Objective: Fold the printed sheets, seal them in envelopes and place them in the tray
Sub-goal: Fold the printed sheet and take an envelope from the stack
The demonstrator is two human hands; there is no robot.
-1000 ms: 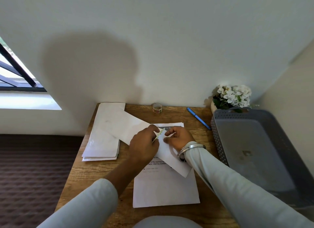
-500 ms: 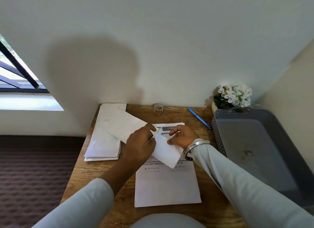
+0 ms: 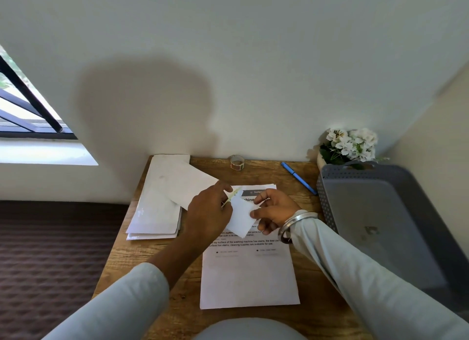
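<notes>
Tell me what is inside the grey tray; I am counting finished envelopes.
The grey tray shows a bare floor with one small pale mark; nothing visible lies on it. The right sleeve covers its near corner, and its near end runs out of frame.

Under your grip lies a wooden desk; beyond it, a white wall carries a rounded shadow; far left, a bright window above dark patterned carpet.

White envelope held tilted above printed sheet, sheet flat on desk, envelope stack at left, grey perforated tray at right
</notes>
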